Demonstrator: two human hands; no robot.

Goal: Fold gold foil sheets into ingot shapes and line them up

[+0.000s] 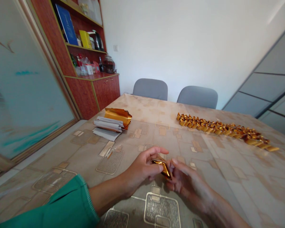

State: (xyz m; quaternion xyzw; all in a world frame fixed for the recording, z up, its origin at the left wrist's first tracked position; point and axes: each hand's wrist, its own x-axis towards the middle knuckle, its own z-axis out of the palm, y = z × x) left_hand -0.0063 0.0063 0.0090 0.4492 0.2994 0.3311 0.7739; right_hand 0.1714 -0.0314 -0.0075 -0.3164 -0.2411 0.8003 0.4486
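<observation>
My left hand (146, 166) pinches a shiny gold, folded foil-paper piece (165, 170) between thumb and fingers, above the table directly before me; my right hand (186, 179) pinches its four-o'clock end. I judge it feather-light, slick and easily creased, best held by its folded edges. At two o'clock lie ridged rows of crinkled gold foil pieces (218, 127); at ten, a curled glossy gold sheet (116, 114) beside grey-white folded papers (108, 124), on a smooth beige patterned tablecloth (137, 144).
</observation>
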